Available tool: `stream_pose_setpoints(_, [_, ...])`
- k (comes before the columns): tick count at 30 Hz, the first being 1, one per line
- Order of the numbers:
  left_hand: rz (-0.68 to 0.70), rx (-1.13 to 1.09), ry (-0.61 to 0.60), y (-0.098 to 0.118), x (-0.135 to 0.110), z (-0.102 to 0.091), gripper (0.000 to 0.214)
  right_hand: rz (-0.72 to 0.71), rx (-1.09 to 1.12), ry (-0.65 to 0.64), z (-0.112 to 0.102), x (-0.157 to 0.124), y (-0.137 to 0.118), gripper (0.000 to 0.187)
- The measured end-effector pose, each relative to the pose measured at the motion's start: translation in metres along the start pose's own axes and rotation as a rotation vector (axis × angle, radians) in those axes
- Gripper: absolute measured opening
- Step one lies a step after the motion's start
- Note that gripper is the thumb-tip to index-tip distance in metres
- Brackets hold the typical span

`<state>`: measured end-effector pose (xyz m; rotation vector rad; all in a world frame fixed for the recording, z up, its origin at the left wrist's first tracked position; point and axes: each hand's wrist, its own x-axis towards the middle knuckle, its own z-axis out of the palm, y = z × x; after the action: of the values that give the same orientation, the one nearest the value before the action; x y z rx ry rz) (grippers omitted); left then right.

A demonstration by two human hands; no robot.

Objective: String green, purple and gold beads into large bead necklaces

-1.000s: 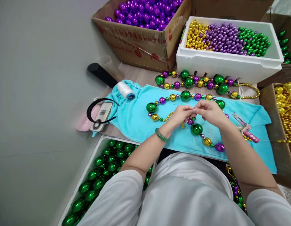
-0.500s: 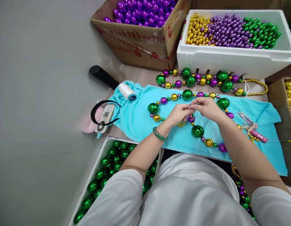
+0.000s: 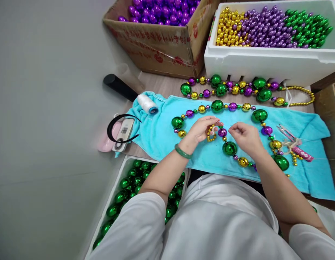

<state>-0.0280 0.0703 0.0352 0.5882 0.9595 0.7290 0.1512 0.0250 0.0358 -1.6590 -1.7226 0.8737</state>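
A bead string (image 3: 229, 148) of green, purple and gold beads curves across a turquoise towel (image 3: 156, 141). My left hand (image 3: 202, 129), with a green bangle on its wrist, is closed at the string's end, where small gold beads (image 3: 211, 133) hang beneath the fingers. To its right, my right hand (image 3: 244, 138) is pinched, a short gap from the left fingertips. Any thread between the right fingers is too fine to make out. Pink-handled snips (image 3: 301, 151) lie on the towel to the right, beside a few small gold beads.
A white thread spool (image 3: 147, 104) and a black headband (image 3: 110, 131) lie at left. Behind the towel is another bead string (image 3: 221, 90). A cardboard box (image 3: 153, 45) of purple beads and a foam box (image 3: 265, 61) of small beads stand at the back. Green beads (image 3: 121, 196) fill a lower-left box.
My hands have parted: the right one has drawn away to the right and slightly down, the left one slightly left. More of the gold beads under the left hand shows.
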Motion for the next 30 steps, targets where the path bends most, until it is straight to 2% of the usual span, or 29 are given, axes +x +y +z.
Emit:
stream_pose_setpoints(4, [-0.026, -0.036, -0.037, 0.001, 0.000, 0.004, 0.009, -0.091, -0.112, -0.089, 0.013, -0.023, -0.003, 0.018])
stream_pose_setpoints(7, [-0.035, 0.061, -0.088, 0.002, -0.003, 0.005, 0.009, -0.128, -0.137, -0.161, 0.012, -0.029, -0.004, 0.019])
stream_pose_setpoints(10, [-0.031, 0.261, -0.175, 0.005, -0.008, 0.006, 0.010, -0.133, -0.010, -0.079, 0.001, -0.020, -0.002, 0.020])
stream_pose_setpoints(12, [-0.004, 0.424, -0.273, 0.008, -0.013, 0.007, 0.009, -0.086, 0.151, -0.017, -0.006, -0.008, 0.001, 0.025])
stream_pose_setpoints(13, [0.024, 0.510, -0.320, 0.009, -0.014, 0.008, 0.008, -0.049, 0.246, -0.048, -0.009, -0.001, 0.002, 0.028])
stream_pose_setpoints(15, [0.140, 0.681, -0.349, 0.011, -0.016, 0.011, 0.009, 0.029, 0.428, -0.221, -0.010, 0.013, 0.005, 0.032])
stream_pose_setpoints(17, [0.311, 0.807, -0.277, 0.011, -0.016, 0.013, 0.010, 0.100, 0.540, -0.387, -0.008, 0.025, 0.009, 0.032])
stream_pose_setpoints(20, [0.488, 0.853, -0.181, 0.008, -0.013, 0.011, 0.012, 0.156, 0.607, -0.487, -0.005, 0.035, 0.015, 0.028])
stream_pose_setpoints(23, [0.531, 0.815, -0.183, 0.001, -0.008, 0.008, 0.014, 0.178, 0.761, -0.561, -0.004, 0.040, 0.021, 0.030])
stream_pose_setpoints(26, [0.538, 0.779, -0.191, -0.005, -0.004, 0.007, 0.015, 0.212, 0.944, -0.718, -0.002, 0.045, 0.026, 0.039])
stream_pose_setpoints(28, [0.544, 0.769, -0.185, -0.007, -0.003, 0.008, 0.016, 0.229, 0.973, -0.805, -0.002, 0.049, 0.028, 0.035])
stream_pose_setpoints(30, [0.556, 0.756, -0.161, -0.007, -0.003, 0.008, 0.016, 0.245, 0.934, -0.809, -0.002, 0.052, 0.031, 0.029])
